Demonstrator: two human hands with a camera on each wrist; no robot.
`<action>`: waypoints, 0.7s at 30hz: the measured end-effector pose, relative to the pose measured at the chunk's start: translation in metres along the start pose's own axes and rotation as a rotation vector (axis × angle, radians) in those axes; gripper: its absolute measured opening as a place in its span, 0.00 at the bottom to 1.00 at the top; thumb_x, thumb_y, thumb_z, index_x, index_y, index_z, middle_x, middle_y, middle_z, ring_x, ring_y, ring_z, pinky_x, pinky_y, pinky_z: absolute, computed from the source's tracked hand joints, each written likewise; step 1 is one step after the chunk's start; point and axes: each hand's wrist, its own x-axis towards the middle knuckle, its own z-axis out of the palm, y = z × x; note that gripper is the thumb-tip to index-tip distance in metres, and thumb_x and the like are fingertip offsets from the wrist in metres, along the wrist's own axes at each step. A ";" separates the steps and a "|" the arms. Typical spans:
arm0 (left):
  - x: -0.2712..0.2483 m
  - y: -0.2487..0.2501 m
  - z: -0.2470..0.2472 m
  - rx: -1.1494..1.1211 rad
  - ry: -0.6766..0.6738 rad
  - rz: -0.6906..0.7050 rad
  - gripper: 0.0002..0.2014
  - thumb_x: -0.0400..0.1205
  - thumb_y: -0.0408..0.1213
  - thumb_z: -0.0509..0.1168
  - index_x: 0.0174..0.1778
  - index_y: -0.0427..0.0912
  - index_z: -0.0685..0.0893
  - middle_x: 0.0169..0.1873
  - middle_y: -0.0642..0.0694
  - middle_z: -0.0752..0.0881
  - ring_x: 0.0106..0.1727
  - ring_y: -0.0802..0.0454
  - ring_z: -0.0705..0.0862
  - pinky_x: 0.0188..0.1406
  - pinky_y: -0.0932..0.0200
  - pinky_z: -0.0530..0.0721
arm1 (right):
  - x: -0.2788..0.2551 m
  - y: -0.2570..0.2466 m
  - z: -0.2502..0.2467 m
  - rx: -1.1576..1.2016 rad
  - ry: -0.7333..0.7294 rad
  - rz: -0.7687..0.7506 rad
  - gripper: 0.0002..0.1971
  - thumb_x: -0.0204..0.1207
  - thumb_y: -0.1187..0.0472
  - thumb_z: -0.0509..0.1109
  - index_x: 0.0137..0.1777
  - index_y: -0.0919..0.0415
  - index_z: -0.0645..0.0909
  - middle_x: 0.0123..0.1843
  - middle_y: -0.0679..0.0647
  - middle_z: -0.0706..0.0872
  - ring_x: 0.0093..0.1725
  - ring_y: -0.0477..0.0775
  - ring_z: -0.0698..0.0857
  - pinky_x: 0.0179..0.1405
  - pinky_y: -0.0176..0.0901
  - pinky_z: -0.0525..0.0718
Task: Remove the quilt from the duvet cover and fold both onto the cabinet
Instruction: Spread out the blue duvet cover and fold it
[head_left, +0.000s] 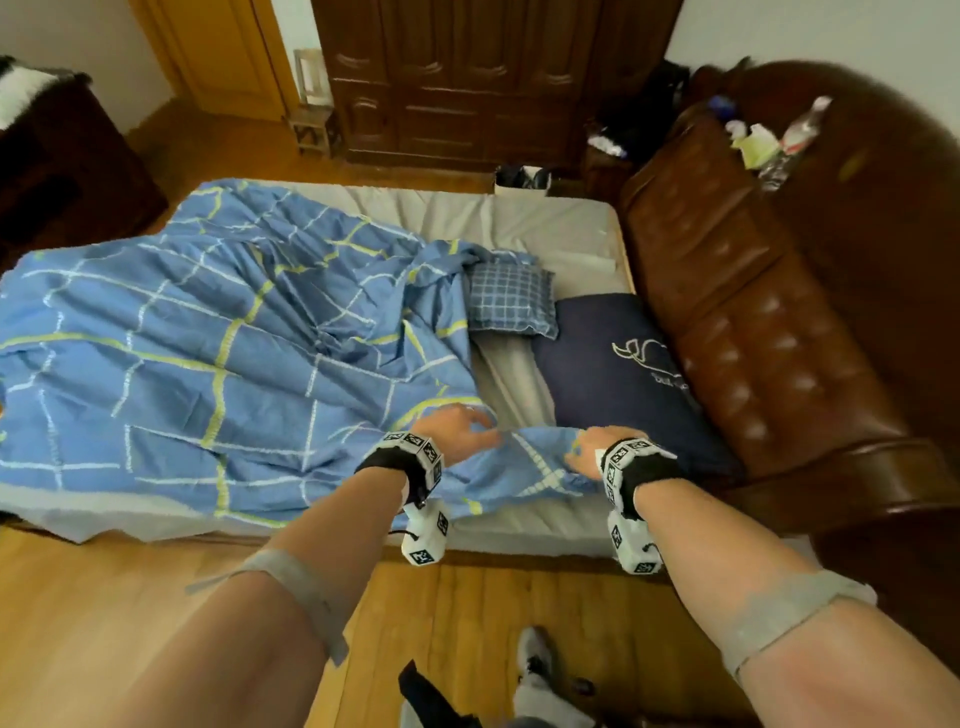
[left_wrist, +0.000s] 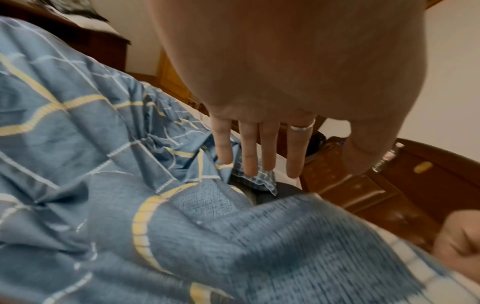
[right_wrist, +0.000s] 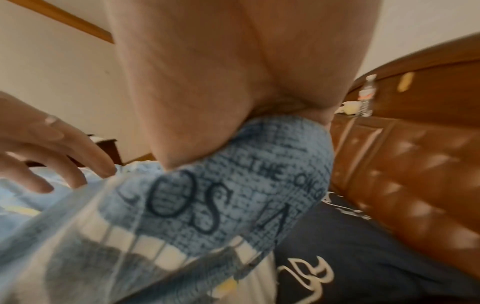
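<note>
Duvet cover (head_left: 218, 353), blue with white and yellow grid lines, lies rumpled over the left and middle of the bed (head_left: 545, 218), its near right corner lifted at the bed's front edge. We stand at that edge. Our right hand (head_left: 592, 449) pinches the corner of the cover, the cloth bunched under the palm in the right wrist view. Our left hand (head_left: 462, 431) hovers just beside it with fingers (left_wrist: 246, 150) straight and spread, holding nothing; whether the fingertips brush the cloth we cannot tell.

As we judge it, the task has barely begun. The cover looks full, so the quilt is presumably inside it, though no quilt shows in any view. We appear to be hunting along the corner for the opening. Left to do: open the cover, draw the quilt out, fold each piece, and carry both to the cabinet (head_left: 62, 166), which we take to be the dark one at the far left, beyond the bed.

A small checked pillow (head_left: 511, 301) and a navy pillow (head_left: 613, 358) sit on the right side of the bed, against the brown padded headboard (head_left: 753, 291); the cover's edge touches the checked one. A dark wardrobe (head_left: 467, 78) stands beyond the far edge.
</note>
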 end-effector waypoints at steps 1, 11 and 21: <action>0.003 0.003 0.005 0.006 -0.015 0.001 0.22 0.80 0.65 0.62 0.64 0.58 0.85 0.62 0.49 0.85 0.64 0.48 0.82 0.65 0.52 0.76 | -0.009 0.016 0.009 -0.013 -0.030 0.031 0.20 0.82 0.48 0.64 0.68 0.58 0.81 0.66 0.57 0.84 0.65 0.61 0.83 0.59 0.50 0.80; 0.011 0.004 0.002 0.142 -0.066 0.009 0.22 0.83 0.56 0.63 0.72 0.56 0.80 0.74 0.47 0.76 0.70 0.43 0.79 0.69 0.47 0.78 | 0.002 0.018 0.045 0.116 -0.134 0.151 0.38 0.57 0.33 0.68 0.62 0.58 0.85 0.59 0.55 0.86 0.66 0.60 0.83 0.61 0.50 0.79; 0.062 -0.070 -0.067 0.094 0.021 -0.252 0.15 0.86 0.45 0.62 0.68 0.51 0.83 0.69 0.47 0.81 0.67 0.43 0.81 0.68 0.47 0.79 | 0.133 -0.074 -0.024 0.252 -0.129 -0.096 0.09 0.76 0.54 0.70 0.45 0.61 0.81 0.45 0.58 0.85 0.43 0.59 0.83 0.41 0.42 0.79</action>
